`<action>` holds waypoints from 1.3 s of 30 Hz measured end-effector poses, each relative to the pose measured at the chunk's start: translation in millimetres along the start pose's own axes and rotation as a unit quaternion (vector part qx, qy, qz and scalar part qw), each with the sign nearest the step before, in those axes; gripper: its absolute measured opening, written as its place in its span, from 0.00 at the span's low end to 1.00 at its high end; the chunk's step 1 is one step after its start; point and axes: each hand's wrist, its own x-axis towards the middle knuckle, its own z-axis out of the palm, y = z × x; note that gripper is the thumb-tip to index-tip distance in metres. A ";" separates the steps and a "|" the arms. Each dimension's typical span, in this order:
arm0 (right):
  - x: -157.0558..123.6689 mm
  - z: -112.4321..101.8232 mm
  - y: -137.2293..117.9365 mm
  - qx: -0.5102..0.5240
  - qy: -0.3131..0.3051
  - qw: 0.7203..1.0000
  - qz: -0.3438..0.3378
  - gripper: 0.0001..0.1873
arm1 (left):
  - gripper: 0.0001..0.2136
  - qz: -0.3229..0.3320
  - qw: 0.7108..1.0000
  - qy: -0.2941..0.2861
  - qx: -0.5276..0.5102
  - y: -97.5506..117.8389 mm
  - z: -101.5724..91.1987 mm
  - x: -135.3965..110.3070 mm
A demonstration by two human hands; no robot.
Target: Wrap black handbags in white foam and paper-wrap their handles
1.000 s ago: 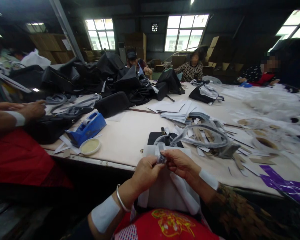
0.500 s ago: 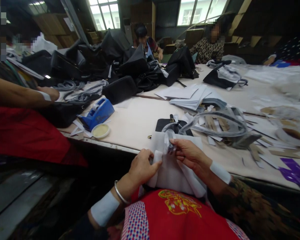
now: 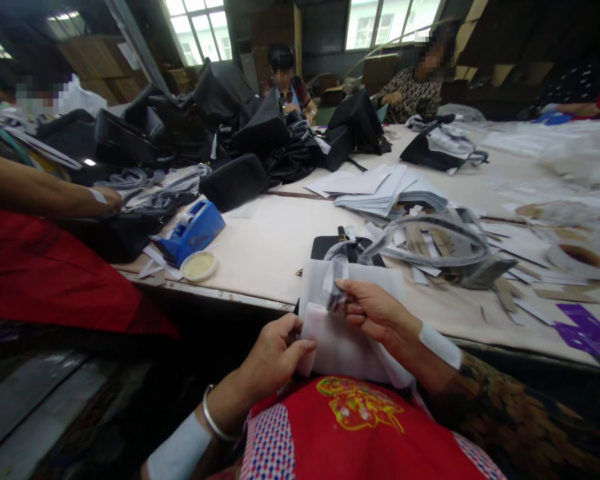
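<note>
A thin white foam sheet (image 3: 350, 347) lies over a black bag (image 3: 325, 247) at the table's front edge, reaching down to my red apron. My left hand (image 3: 275, 347) pinches the sheet's folded left side between thumb and fingers. Clear plastic film covers the bag's looped strap (image 3: 337, 270). With thumb and fingertips, my right hand (image 3: 380, 320) grips the wrapped strap just above the sheet. What lies under my right fingers is partly hidden. A small gold metal piece (image 3: 299, 272) shows left of the sheet.
Left of me are a blue tape dispenser (image 3: 193, 233) and a round dish of yellowish paste (image 3: 199, 265). A co-worker's arm (image 3: 45, 187) reaches in there. Black bags (image 3: 235, 180) pile up behind. Papers (image 3: 390, 193), cardboard scraps (image 3: 430, 243) and purple film (image 3: 583, 333) lie rightward.
My left hand has moved down and slightly left along the foam sheet's folded side. My right hand keeps its grip on the strap, slightly further left. The view has shifted a little.
</note>
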 end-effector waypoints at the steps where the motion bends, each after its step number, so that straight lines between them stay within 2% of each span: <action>1: -1.5 1.2 2.9 -0.004 0.004 1.000 0.003 0.10 | 0.04 0.003 1.000 0.006 -0.019 2.4 -0.1 -0.2; 5: -7.2 3.9 18.4 -0.020 0.002 1.000 0.013 0.14 | 0.06 0.009 0.995 0.021 -0.093 6.8 4.8 3.6; 12: -12.6 2.9 38.7 -0.061 -0.023 0.998 0.017 0.18 | 0.10 -0.018 0.981 0.022 -0.190 -4.5 17.5 16.8; 18: -9.1 -3.6 54.0 -0.036 -0.086 0.995 0.020 0.26 | 0.09 -0.074 0.974 -0.027 -0.214 1.7 15.6 18.7; 21: -9.7 -10.3 60.9 -0.013 -0.142 0.990 0.001 0.25 | 0.10 -0.083 0.974 -0.035 -0.206 2.0 14.8 18.9; 24: -11.0 -18.6 64.9 -0.075 -0.184 0.979 -0.047 0.22 | 0.10 -0.090 0.975 -0.040 -0.198 -0.2 15.7 18.8; 27: -10.5 -24.5 65.5 -0.177 -0.181 0.963 -0.088 0.24 | 0.13 -0.099 0.974 -0.062 -0.192 1.5 16.6 18.3; 30: -9.5 -24.9 64.4 -0.205 -0.156 0.961 -0.096 0.25 | 0.14 -0.102 0.978 -0.089 -0.158 8.0 16.9 17.4; 33: -10.3 -23.2 62.5 -0.212 -0.152 0.961 -0.089 0.20 | 0.13 -0.068 0.991 -0.077 -0.083 12.9 17.2 15.9; 36: -12.0 -23.7 60.9 -0.253 -0.166 0.943 -0.136 0.10 | 0.12 -0.002 1.000 -0.022 -0.003 10.8 18.7 12.9; 39: -11.7 -25.7 61.6 -0.354 -0.148 0.901 -0.204 0.06 | 0.13 0.023 0.995 0.047 0.089 2.7 21.1 6.9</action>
